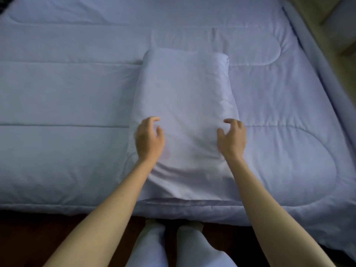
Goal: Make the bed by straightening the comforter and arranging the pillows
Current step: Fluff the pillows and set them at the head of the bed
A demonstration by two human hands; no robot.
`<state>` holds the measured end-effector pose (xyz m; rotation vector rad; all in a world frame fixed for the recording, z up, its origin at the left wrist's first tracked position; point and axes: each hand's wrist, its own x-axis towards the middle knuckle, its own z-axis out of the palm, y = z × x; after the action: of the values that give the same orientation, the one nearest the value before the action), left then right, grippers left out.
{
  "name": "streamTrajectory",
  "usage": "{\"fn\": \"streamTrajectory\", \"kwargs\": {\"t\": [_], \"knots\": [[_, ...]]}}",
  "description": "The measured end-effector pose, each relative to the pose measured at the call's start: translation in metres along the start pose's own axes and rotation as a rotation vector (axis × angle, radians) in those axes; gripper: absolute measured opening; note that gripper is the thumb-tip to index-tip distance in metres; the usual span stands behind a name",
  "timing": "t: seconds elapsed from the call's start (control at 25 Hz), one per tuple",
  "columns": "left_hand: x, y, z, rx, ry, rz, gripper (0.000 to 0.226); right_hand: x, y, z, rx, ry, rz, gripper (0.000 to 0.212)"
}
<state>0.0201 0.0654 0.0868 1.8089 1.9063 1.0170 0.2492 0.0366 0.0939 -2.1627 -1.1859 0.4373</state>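
A pale lavender pillow (185, 97) lies lengthwise on the quilted comforter (67, 89), its near end at the bed's front edge. My left hand (149, 140) hovers over the pillow's left side with fingers loosely curled, holding nothing. Over the pillow's right side is my right hand (232, 138), also with relaxed, slightly bent fingers and nothing in it. Whether either palm touches the pillow is unclear.
The comforter covers the whole bed and hangs over the near edge (192, 211). The bed's right side (316, 60) runs along a beige floor strip. Dark floor (38, 228) lies under me, with my legs (173, 245) close to the bed.
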Motion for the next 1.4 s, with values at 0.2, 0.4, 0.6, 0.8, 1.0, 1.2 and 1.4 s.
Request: {"fn": "streamTrajectory", "kwargs": {"t": [0.2,0.4,0.6,0.8,1.0,1.2,1.4], "knots": [[-0.005,-0.016,0.045,0.17,-0.164,0.255,0.034,-0.003,-0.042,0.063,0.132,-0.306,-0.373,0.031],[-0.015,-0.031,0.052,0.421,-0.124,0.365,0.034,-0.011,-0.015,0.09,-0.293,-0.366,-0.632,0.044],[-0.016,-0.025,0.05,0.478,-0.167,0.34,0.042,0.037,0.006,0.071,-0.55,-0.343,-0.492,0.052],[0.008,-0.002,0.061,0.407,-0.181,0.435,0.047,0.082,0.026,0.046,-0.416,-0.359,-0.134,0.053],[0.1,0.021,0.106,0.57,-0.685,0.517,0.058,0.079,0.025,0.05,-0.346,-0.34,-0.105,0.054],[0.159,-0.025,0.105,0.675,-0.468,0.316,0.062,0.083,0.016,0.053,-0.344,-0.287,-0.003,0.056],[0.184,-0.05,0.094,0.508,-0.313,-0.075,0.056,0.11,-0.05,0.093,-0.41,-0.303,-0.36,0.054]]}}
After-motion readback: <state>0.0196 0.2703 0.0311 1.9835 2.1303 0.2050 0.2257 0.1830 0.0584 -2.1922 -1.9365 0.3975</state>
